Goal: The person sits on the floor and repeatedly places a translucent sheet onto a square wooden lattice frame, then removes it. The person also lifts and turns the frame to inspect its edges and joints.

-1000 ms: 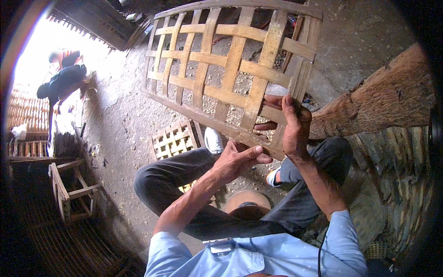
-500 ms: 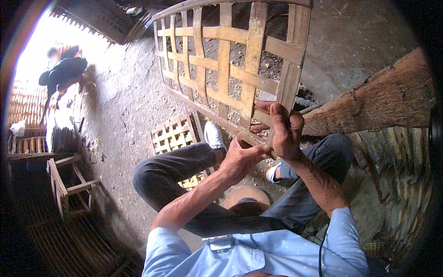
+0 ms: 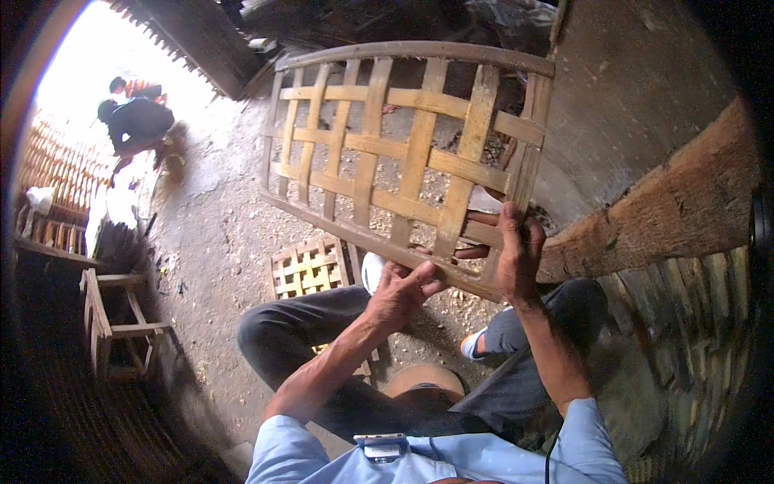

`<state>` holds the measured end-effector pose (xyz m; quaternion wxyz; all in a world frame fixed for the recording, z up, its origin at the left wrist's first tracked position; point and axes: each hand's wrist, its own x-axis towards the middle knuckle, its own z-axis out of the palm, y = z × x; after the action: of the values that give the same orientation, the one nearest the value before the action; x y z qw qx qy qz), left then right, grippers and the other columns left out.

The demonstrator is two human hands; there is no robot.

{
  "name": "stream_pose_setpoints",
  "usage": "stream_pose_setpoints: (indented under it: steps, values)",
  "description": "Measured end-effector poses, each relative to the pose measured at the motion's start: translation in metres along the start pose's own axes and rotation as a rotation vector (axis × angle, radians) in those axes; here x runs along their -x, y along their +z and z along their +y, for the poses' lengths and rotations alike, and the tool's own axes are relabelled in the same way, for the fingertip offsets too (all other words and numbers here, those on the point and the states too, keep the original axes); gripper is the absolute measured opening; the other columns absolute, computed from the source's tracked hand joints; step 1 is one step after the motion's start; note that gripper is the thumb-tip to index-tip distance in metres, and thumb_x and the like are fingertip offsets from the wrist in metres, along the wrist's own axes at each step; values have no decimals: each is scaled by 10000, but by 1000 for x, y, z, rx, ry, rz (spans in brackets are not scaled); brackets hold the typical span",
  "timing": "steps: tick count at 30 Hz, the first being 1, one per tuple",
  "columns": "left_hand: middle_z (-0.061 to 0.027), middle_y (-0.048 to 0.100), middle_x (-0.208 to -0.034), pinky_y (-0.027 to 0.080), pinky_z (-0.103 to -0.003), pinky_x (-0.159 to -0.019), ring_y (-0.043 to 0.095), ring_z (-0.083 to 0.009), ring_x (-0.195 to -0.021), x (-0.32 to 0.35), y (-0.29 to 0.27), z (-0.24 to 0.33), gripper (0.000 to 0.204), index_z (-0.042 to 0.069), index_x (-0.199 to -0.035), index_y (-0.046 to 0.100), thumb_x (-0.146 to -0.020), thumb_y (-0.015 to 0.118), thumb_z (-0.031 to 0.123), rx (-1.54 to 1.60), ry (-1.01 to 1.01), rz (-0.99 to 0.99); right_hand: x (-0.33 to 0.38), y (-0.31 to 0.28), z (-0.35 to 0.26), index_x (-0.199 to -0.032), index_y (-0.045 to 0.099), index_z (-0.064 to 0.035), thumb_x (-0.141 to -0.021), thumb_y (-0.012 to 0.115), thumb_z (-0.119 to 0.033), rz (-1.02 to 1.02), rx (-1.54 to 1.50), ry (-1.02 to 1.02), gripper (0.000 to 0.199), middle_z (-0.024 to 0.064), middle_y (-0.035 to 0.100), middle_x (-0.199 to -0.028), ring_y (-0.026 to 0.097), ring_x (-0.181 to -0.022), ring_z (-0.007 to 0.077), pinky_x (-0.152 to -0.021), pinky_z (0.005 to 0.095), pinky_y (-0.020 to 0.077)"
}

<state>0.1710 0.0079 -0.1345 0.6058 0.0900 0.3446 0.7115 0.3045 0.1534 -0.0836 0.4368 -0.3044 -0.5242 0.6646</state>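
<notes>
A framed panel of woven bamboo strips (image 3: 373, 143), open and square-meshed, is held up in front of me, tilted. My left hand (image 3: 401, 292) grips its lower rail near the middle, thumb on the near face; its other fingers are partly hidden behind the rail. At the lower right corner my right hand (image 3: 518, 252) clasps the side rail, its thumb in front and its fingers showing through the mesh behind. A second, smaller-looking woven panel (image 3: 310, 269) lies on the ground beyond my left knee, partly covered by my leg.
A wooden post (image 3: 645, 194) slants in from the right, close to my right hand. Stacked bamboo strips (image 3: 685, 331) lie below it. At left stands a small wooden stool frame (image 3: 125, 323). Two people (image 3: 139, 121) bend down at the bright opening. Chips litter the ground (image 3: 218, 274).
The held panel has come lower and turned to lie more level and face me more. My left hand has slid left along the lower rail, away from the corner; my right hand stays at the corner.
</notes>
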Motion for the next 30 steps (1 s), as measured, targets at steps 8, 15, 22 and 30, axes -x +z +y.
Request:
stream_pose_setpoints:
  steps: [8,15,22,30]
  values:
    - [-193,742,-849,587,-458,-722,736,-304,-791,0,3,40,485,62,-1179,701,-973,627,494,-1834,-233,-141,-9,-22,-22,-1247,564,2,-1088,438,-328,-130,270,-109,388,145,685,-1070,728,-911,250,-635,324,623]
    - [-258,425,-1504,371,-454,-1156,445,-370,-1387,-10,-18,121,916,14,-1514,329,-813,849,293,-1620,1000,490,-4,-26,-44,-1141,634,-12,-1032,570,-244,-554,948,-502,264,241,664,-795,690,-732,409,-595,465,507]
    - [-141,673,-1227,524,-406,-933,647,-269,-1130,5,-29,151,756,34,-1282,581,-671,949,285,-1548,730,327,29,3,-93,-1064,645,35,-990,642,-126,-738,1105,-498,177,180,727,-804,739,-702,314,-565,379,532]
    - [7,693,-784,541,-257,-636,638,-70,-688,15,-34,153,94,44,-914,691,-845,754,28,-950,988,523,5,5,-194,-1287,600,10,-1075,440,-384,-813,934,-457,475,195,708,-1162,718,-1038,270,-883,365,565]
